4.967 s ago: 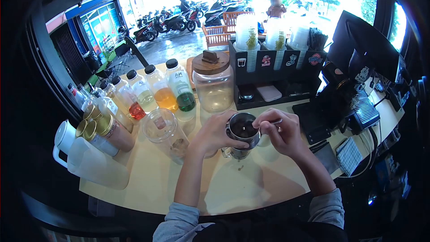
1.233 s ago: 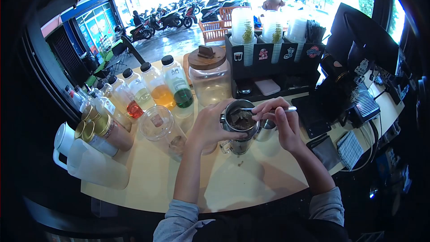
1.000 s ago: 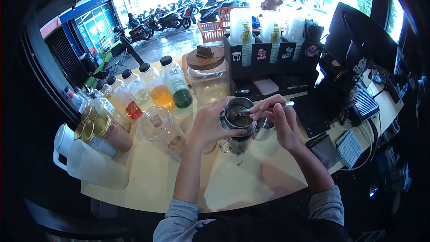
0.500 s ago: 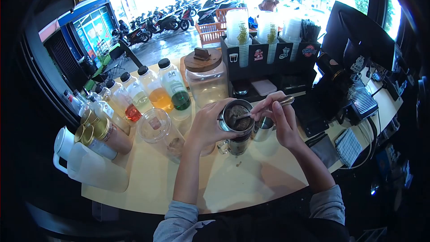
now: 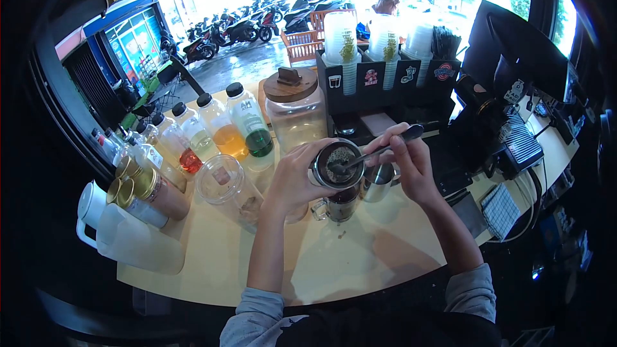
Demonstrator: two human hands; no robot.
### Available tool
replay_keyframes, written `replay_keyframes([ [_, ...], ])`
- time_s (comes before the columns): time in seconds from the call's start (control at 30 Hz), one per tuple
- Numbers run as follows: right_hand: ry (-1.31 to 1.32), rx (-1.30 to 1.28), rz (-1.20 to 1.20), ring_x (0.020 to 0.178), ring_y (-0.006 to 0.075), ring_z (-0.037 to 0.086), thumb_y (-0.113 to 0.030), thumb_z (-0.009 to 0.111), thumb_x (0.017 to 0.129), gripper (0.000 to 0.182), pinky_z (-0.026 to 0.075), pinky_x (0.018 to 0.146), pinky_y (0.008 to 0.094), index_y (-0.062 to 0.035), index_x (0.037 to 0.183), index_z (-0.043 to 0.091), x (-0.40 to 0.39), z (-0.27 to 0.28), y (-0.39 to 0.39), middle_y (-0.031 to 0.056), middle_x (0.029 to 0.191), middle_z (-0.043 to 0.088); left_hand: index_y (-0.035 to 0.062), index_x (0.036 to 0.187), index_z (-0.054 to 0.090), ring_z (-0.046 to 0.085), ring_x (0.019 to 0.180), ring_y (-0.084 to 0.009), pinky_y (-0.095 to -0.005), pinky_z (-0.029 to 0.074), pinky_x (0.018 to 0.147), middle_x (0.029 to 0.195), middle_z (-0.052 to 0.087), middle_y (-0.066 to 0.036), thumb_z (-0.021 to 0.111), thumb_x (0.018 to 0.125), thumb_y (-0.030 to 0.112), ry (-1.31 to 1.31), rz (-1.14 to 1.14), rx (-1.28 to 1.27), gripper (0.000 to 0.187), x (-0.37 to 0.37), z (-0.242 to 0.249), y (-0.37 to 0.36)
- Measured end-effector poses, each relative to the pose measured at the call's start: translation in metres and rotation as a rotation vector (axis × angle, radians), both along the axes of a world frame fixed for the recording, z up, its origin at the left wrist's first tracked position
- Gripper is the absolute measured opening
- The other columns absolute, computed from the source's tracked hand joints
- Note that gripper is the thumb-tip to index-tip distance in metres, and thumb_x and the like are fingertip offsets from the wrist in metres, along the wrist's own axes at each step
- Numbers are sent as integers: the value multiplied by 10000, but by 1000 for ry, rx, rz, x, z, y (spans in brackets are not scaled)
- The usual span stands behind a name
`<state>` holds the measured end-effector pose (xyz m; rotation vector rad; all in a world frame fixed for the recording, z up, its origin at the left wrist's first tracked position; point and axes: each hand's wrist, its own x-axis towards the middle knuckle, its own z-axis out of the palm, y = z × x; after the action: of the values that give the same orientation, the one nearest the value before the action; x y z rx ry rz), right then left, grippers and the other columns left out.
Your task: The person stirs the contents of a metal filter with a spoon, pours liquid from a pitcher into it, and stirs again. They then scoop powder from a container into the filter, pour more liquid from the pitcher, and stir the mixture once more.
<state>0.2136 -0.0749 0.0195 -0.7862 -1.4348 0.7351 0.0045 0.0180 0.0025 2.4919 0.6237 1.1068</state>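
Observation:
My left hand point(image 5: 301, 172) is wrapped round a metal-rimmed cup point(image 5: 319, 178) with dark, wet-looking grounds point(image 5: 339, 156) inside. In my right hand point(image 5: 411, 160) is a metal spoon point(image 5: 379, 150), gripped by its handle. The spoon's lower end dips into the grounds. Directly below the cup stands a glass mug point(image 5: 340, 209) with dark contents, partly hidden by the cup. A shiny metal pitcher point(image 5: 378, 187) stands just right of the mug, below my right hand.
A clear jar point(image 5: 222, 186) stands left of my left forearm. Behind are a big wooden-lidded jar point(image 5: 295, 119), bottles of coloured liquid point(image 5: 230, 144) and a black holder point(image 5: 385, 90) with plastic cups. A white jug point(image 5: 138, 241) is far left; a checked cloth point(image 5: 501, 211) lies right.
The spoon has turned in the grounds, and its handle end is slightly higher. My right hand has shifted a little right, while the cup has tilted slightly in my left hand.

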Motion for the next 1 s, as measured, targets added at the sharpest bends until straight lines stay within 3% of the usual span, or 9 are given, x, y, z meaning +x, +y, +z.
replay_keyframes([
  [0.27, -15, -33, -24, 718, 127, 634, -248, 371, 1032, 248, 529, 643, 246, -28, 1003, 480, 7, 12, 6, 130, 894, 644, 123, 1257, 551, 620, 1041, -255, -355, 523, 874, 1134, 636, -101, 908, 467, 196, -13, 15, -8, 870, 0, 2, -3],
  [0.33, -48, -50, 83, 715, 130, 634, -260, 373, 1031, 260, 531, 631, 244, -23, 1007, 478, 5, 10, 6, 135, 891, 643, 124, 1259, 549, 620, 1041, -252, -353, 525, 872, 1136, 635, -100, 909, 467, 198, -11, 15, -19, 872, 0, 2, -2],
  [0.43, -1, -51, -9, 713, 136, 637, -264, 372, 1032, 266, 533, 628, 247, -20, 1008, 474, 12, 13, 10, 137, 897, 644, 127, 1260, 548, 621, 1039, -246, -352, 528, 870, 1132, 636, -97, 910, 468, 203, -5, 23, 14, 873, -1, 1, -2],
  [0.5, -13, -50, 22, 704, 135, 634, -265, 375, 1031, 267, 533, 624, 250, -18, 1007, 474, 8, 15, 9, 136, 888, 642, 152, 1237, 548, 616, 1063, -298, -397, 483, 924, 1125, 655, -86, 868, 543, 279, -25, 23, -9, 774, -1, 3, -2],
  [1.0, -19, -51, -3, 676, 126, 635, -252, 371, 1032, 273, 538, 603, 229, -3, 987, 473, 3, 16, 4, 118, 846, 630, 160, 1253, 536, 610, 1073, -301, -404, 466, 948, 1139, 651, -90, 863, 536, 258, -11, 12, -10, 794, -1, 5, -5],
])
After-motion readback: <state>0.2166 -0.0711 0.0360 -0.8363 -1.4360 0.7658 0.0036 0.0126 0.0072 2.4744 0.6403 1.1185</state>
